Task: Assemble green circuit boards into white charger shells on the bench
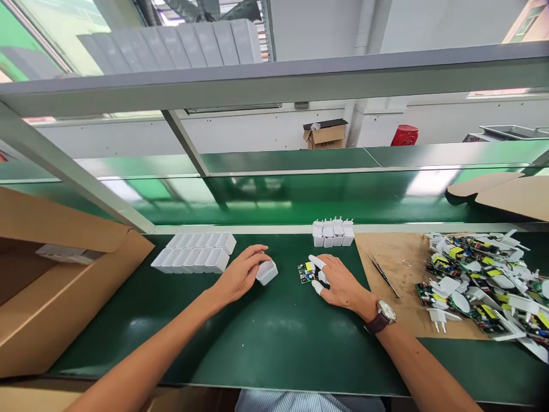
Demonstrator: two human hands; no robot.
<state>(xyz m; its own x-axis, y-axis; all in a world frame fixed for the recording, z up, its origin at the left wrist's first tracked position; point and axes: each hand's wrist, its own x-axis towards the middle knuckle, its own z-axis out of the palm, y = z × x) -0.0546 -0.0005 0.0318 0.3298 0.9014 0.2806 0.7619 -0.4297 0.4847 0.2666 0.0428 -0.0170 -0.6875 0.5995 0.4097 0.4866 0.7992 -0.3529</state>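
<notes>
Left hand [241,276], partly curled, holds a small white box-shaped plastic casing [267,273]; right hand [341,281], thumb and forefinger pinched, holds a green rectangular circuit board [306,273], both over the dark-green surface [274,343].

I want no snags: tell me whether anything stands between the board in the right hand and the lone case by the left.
Nothing visible does: only tabletop lies between the board, in the right hand, and the case by the left hand. The tweezers lie beyond the right hand.
</notes>
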